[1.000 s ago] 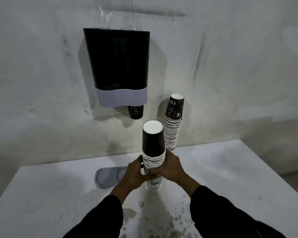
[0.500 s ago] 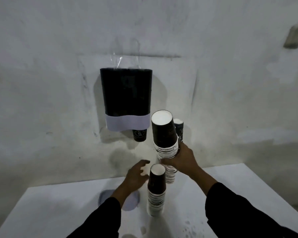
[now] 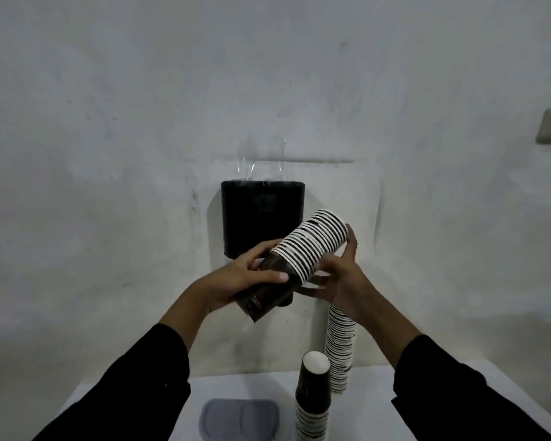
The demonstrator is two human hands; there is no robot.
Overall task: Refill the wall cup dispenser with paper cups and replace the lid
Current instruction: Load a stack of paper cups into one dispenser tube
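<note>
Held stack: a stack of paper cups (image 3: 303, 249) lies tilted in the air in front of the wall dispenser, its closed bottom end low and to the left, its striped rim end high and to the right.
Left hand: the left hand (image 3: 236, 280) is wrapped around the dark lower end of the held stack, thumb across the front, fingers behind, so it is closed on the cups.
Right hand: the right hand (image 3: 341, 275) cups the striped part from below and from the right, its fingers spread loosely along the rims and touching them; the palm supports the stack rather than clamping it.
Dispenser: a black dispenser (image 3: 263, 218) hangs on the wall (image 3: 109, 122) with its top open; its lower part is hidden behind the hands and the cups.
Lid: a grey lid (image 3: 239, 420) lies flat on the white table (image 3: 140, 405), below the dispenser and well apart from it.
Short stack: a shorter cup stack (image 3: 312, 396) stands upside down on the table, just right of the lid.
Tall stack: a taller cup stack (image 3: 341, 348) stands behind the short one, close to the wall, its top hidden by the right hand.
Sleeves: both forearms wear black sleeves (image 3: 134, 386).
</note>
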